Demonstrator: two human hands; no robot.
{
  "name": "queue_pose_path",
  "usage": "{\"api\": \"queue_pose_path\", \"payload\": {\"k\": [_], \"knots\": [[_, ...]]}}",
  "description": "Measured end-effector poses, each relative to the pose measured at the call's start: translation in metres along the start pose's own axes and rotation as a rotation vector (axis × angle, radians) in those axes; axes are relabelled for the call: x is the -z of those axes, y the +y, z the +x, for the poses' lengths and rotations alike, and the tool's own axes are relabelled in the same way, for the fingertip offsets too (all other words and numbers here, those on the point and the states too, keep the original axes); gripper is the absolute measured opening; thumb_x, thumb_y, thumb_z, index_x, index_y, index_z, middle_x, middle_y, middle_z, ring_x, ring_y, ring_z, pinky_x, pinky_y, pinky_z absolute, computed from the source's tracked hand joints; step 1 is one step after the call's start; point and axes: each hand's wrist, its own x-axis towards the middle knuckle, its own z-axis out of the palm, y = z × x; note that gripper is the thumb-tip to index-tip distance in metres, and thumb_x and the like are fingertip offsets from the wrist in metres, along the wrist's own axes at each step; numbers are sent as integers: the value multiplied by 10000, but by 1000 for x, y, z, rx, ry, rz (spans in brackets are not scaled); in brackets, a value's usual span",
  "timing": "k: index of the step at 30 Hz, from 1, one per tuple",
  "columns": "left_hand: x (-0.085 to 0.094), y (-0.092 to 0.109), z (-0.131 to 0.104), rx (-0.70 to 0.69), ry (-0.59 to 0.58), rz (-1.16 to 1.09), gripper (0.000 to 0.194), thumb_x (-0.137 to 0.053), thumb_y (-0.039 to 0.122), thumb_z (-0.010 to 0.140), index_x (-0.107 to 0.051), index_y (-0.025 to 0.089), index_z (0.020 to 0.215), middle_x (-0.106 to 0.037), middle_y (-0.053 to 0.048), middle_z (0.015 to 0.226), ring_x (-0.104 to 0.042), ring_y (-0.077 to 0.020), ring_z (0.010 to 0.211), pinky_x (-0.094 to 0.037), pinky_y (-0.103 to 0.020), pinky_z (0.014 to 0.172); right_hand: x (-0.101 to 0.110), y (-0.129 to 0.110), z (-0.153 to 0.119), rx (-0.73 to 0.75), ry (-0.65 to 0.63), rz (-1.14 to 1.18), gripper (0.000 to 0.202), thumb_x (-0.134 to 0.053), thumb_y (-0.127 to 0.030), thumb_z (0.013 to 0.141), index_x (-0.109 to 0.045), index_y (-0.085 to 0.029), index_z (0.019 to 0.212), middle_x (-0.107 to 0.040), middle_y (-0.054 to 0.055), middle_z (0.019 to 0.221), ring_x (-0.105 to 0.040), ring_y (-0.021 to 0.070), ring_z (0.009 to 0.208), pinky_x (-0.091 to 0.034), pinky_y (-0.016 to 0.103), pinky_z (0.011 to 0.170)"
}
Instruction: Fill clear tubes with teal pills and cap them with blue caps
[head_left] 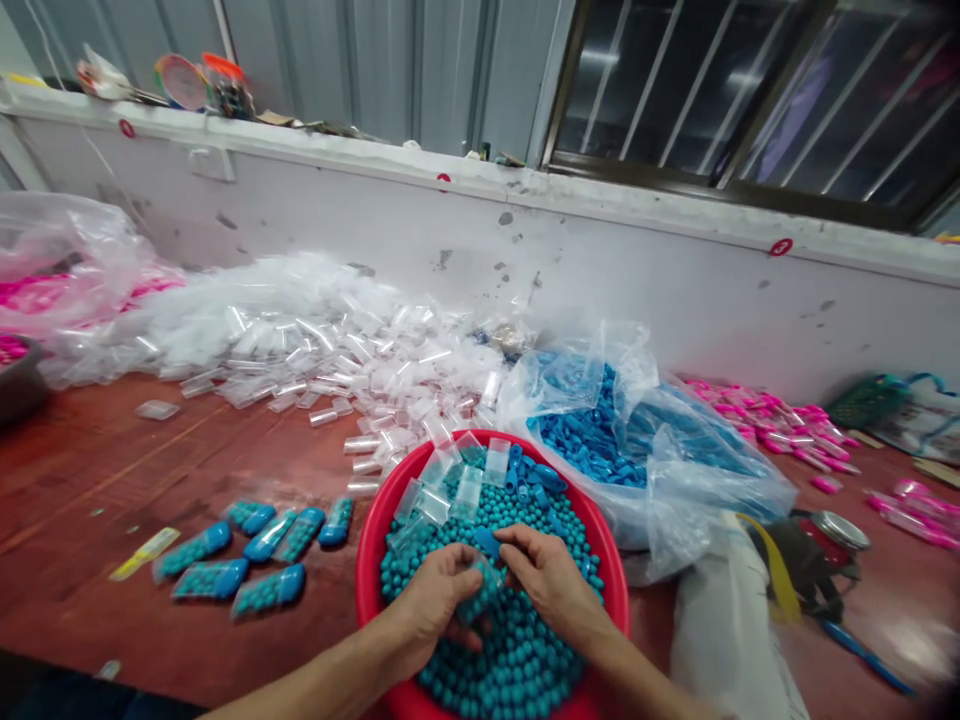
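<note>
Over a red basin (369, 545) of teal beads (517, 650), my left hand (431, 600) grips a clear plastic container (484, 592) with teal beads inside. My right hand (551, 582) pinches a blue cap (487, 542) at the container's upper end. Whether the cap is seated on it I cannot tell, since fingers cover the joint. Several empty clear containers (468, 493) and some loose blue caps (517, 470) rest on the beads at the basin's far side. To the left, several filled containers with blue caps (210, 578) lie on the red table (82, 460).
A heap of clear containers (300, 340) lies along the wall. Behind the basin's right side sits an open plastic bag (675, 500) of blue caps (589, 430). Pink pieces (780, 420) lie at the right, near a metal-lidded jar (838, 530). A yellow strip (146, 553) lies left.
</note>
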Motion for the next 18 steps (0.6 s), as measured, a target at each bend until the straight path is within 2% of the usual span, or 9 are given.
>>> {"api": "queue_pose_path", "payload": {"k": [3,7,10,14,16,18], "knots": [[2,-4,4,-37,76,-24,383,-590,419,600,-416,177,841,-527,31,654,-556,-119,535,-431,-219,435,0,0,-2,53,56,-99,237,-426,-270,839,-641,-195,903,-562,-21,623,-504,124,570,-381,215,544],[1,-4,1,-72,-11,-27,394,-595,367,618,-402,178,904,-541,19,679,-581,-130,586,-449,-219,472,0,1,-3,45,2,-72,239,-433,-255,832,-663,-192,824,-558,-29,606,-477,114,548,-356,208,522],[-1,-1,-3,-77,-56,-16,476,-586,349,623,-386,171,1017,-527,18,715,-568,-112,508,-430,-205,404,1,3,-3,17,-17,-28,236,-444,-253,826,-667,-184,796,-558,-29,605,-480,114,556,-363,205,532],[-3,-2,-2,-104,-18,19,643,-563,375,635,-300,166,1184,-507,32,687,-529,-91,404,-363,-172,305,6,3,-4,97,-78,-57,242,-441,-246,838,-661,-185,757,-582,-24,639,-506,117,602,-371,202,570],[-3,-4,0,-127,16,77,644,-538,371,659,-289,158,1214,-499,48,638,-499,-75,361,-328,-154,282,6,4,-4,154,-113,-96,248,-436,-248,847,-651,-179,745,-582,-20,638,-507,114,598,-369,200,571],[-3,-5,0,-143,67,152,568,-506,354,683,-336,148,1184,-475,70,578,-438,-51,306,-285,-141,261,4,7,-4,223,-122,-161,256,-426,-251,855,-642,-171,744,-573,-15,630,-499,111,586,-363,205,575]]}}
